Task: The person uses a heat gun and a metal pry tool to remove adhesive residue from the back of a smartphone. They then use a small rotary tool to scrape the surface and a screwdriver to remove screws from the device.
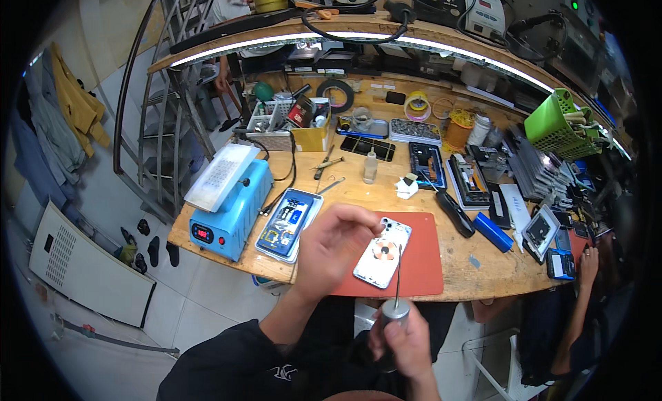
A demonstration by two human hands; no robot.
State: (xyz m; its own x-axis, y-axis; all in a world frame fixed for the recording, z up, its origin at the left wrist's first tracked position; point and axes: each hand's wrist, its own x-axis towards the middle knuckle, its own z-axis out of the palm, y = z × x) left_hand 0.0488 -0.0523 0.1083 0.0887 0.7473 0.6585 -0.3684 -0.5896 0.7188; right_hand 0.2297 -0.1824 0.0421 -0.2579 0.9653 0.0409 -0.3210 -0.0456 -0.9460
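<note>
On the bench [483, 280], an opened phone [383, 253] lies on a mat [424, 263]; a heating machine [231, 204] stands left, another phone [288, 224] between them.

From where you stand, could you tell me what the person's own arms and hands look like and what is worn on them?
Both hands are bare: no gloves, rings or watch show on the left hand or the right hand. The left forearm is bare up to a dark, black-looking sleeve pushed back near the elbow, with a small pale marking on the dark fabric close by. The right forearm is mostly out of view.
</note>
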